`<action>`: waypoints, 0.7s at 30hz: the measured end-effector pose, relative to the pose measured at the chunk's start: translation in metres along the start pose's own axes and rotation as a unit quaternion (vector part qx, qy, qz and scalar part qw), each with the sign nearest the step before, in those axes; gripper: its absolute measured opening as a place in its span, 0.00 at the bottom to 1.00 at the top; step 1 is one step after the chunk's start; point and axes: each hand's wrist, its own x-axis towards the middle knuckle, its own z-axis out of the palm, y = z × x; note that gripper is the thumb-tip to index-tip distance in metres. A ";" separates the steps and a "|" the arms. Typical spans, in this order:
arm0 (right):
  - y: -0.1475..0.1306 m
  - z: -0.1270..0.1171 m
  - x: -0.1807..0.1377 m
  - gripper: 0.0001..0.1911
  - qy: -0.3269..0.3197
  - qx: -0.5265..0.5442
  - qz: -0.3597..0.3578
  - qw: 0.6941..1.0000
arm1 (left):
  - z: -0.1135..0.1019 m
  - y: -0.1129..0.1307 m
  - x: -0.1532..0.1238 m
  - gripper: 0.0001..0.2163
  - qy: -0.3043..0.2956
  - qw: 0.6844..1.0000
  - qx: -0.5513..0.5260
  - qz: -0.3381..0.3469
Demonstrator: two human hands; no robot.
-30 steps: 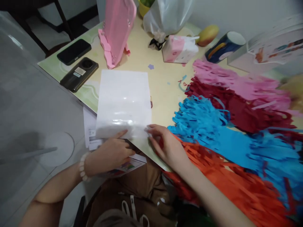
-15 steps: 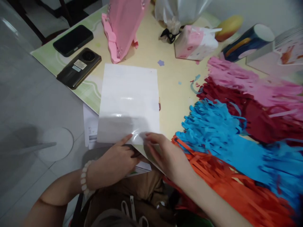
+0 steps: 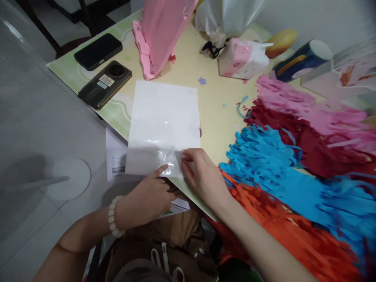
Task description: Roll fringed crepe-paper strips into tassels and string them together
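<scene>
A white sheet (image 3: 166, 113) with a shiny, wrinkled clear film (image 3: 169, 158) over its lower part lies at the table's near edge, its lower left corner jutting past it. My left hand (image 3: 147, 197), with a white bead bracelet (image 3: 112, 216) at the wrist, rests its stretched index finger on the film's lower edge; its other fingers bend loosely below. At the sheet's lower right my right hand (image 3: 202, 172) pinches the film between thumb and fingers. The exact spot of the pinch is partly hidden by the fingers.
Two phones (image 3: 98, 51) lie at the left edge of the table (image 3: 219, 129). A pink stand (image 3: 161, 39), a tissue pack (image 3: 243, 58) and a dark cup (image 3: 302, 60) are behind. Blue (image 3: 264, 156), orange, red and pink fringed paper fills the right. Papers (image 3: 116, 156) show below the left edge.
My right hand has moved slightly up along the sheet's right side, and the shiny wrinkles in the film have shifted. My left index finger stays on the lower edge. The view has shifted a little.
</scene>
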 end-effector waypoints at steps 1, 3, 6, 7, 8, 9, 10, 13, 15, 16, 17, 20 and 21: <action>0.001 0.000 0.004 0.11 0.001 0.003 0.011 1.000 | 0.000 0.000 0.000 0.07 -0.004 1.000 -0.005 -0.003; 0.006 -0.002 0.015 0.13 0.012 0.005 0.029 0.999 | 0.000 0.000 -0.001 0.06 -0.015 1.000 -0.012 -0.004; 0.014 -0.003 0.031 0.16 0.032 0.007 0.011 0.999 | -0.002 -0.001 -0.001 0.05 -0.018 1.000 -0.007 -0.006; 0.016 -0.003 0.034 0.16 0.030 0.004 -0.005 1.000 | -0.002 0.000 -0.001 0.05 -0.016 1.000 -0.005 -0.005; 0.016 -0.002 0.036 0.16 0.026 -0.002 -0.021 0.999 | -0.003 0.000 -0.001 0.04 -0.011 1.000 -0.002 -0.006; 0.016 0.000 0.037 0.16 0.021 -0.010 -0.033 0.999 | -0.003 0.000 -0.001 0.03 -0.008 1.000 -0.001 -0.006; 0.016 0.001 0.037 0.16 0.016 -0.019 -0.041 0.999 | -0.003 0.000 -0.001 0.03 -0.007 1.000 -0.001 -0.006; 0.016 0.003 0.037 0.16 0.012 -0.042 -0.047 0.998 | -0.002 0.000 -0.001 0.01 -0.003 1.000 -0.004 -0.007; 0.018 0.002 0.039 0.16 0.016 -0.046 -0.044 0.998 | -0.001 -0.001 -0.001 0.01 -0.005 1.000 -0.013 -0.010; 0.020 0.001 0.040 0.16 0.019 -0.044 -0.042 0.998 | -0.001 -0.001 -0.001 0.02 -0.007 1.000 -0.019 -0.013; 0.021 0.000 0.041 0.16 0.022 -0.040 -0.038 0.998 | 0.000 -0.001 -0.001 0.02 -0.010 1.000 -0.025 -0.016; 0.020 0.002 0.042 0.17 0.029 -0.040 -0.028 0.998 | -0.001 -0.001 0.000 0.02 -0.021 0.999 -0.029 -0.020; 0.018 0.003 0.041 0.17 0.031 -0.044 -0.027 0.998 | -0.001 -0.001 0.000 0.02 -0.024 0.999 -0.030 -0.022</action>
